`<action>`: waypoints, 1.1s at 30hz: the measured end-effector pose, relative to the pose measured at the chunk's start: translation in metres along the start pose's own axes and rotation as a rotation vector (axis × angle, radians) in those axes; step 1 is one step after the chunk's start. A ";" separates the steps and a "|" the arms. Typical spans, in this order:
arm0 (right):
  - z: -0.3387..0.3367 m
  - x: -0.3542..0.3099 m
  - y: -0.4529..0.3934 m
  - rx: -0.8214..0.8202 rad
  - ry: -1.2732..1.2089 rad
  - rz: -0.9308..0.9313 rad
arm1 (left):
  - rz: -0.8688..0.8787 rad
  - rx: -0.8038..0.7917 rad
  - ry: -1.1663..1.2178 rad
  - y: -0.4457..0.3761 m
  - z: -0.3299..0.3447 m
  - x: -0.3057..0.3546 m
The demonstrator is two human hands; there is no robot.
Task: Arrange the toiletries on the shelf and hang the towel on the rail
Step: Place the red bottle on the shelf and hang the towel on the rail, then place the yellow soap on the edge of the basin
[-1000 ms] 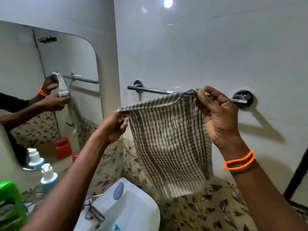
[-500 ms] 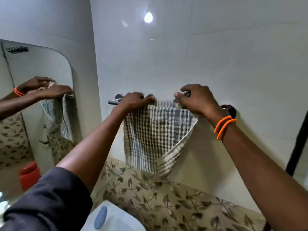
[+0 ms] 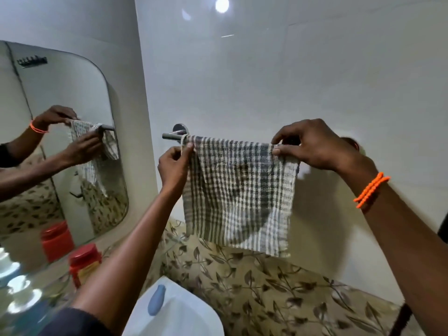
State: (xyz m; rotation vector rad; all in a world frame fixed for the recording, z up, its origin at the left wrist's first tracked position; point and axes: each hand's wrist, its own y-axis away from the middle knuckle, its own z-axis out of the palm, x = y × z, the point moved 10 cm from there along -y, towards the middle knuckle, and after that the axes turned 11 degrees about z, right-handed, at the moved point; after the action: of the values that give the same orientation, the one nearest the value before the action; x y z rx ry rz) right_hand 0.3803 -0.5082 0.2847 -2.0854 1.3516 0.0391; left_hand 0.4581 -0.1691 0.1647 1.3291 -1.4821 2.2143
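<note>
A grey-and-white checked towel [image 3: 238, 192] hangs spread over the chrome rail [image 3: 172, 136] on the white tiled wall. My left hand [image 3: 175, 164] pinches the towel's upper left edge just below the rail's left end. At the towel's upper right corner my right hand [image 3: 312, 145] grips the cloth where it lies on the rail; an orange bracelet sits on that wrist. Most of the rail is hidden under the towel and my right hand. A red-capped jar [image 3: 84, 263] and a white pump bottle [image 3: 21, 291] stand on the glass shelf [image 3: 55, 289] at the lower left.
A mirror [image 3: 60, 146] on the left wall reflects my hands and the towel. Below is a white basin [image 3: 184, 314] with a blue soap bar [image 3: 157, 299] on its rim. Leaf-patterned tiles [image 3: 278, 287] run under the rail.
The towel, bunched and partly folded on the rail before, is now spread flat along it. My hands have moved apart to its two upper corners.
</note>
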 end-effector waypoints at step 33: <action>0.212 -0.077 0.052 0.217 0.033 -0.279 | 0.147 -0.104 -0.579 0.144 -0.056 -0.066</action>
State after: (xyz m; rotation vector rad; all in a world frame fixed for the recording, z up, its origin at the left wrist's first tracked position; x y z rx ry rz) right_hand 0.3665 -0.3481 0.1185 -2.0746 1.0221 -0.2497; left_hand 0.3830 -0.1739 0.0142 1.9935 -1.8968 1.8768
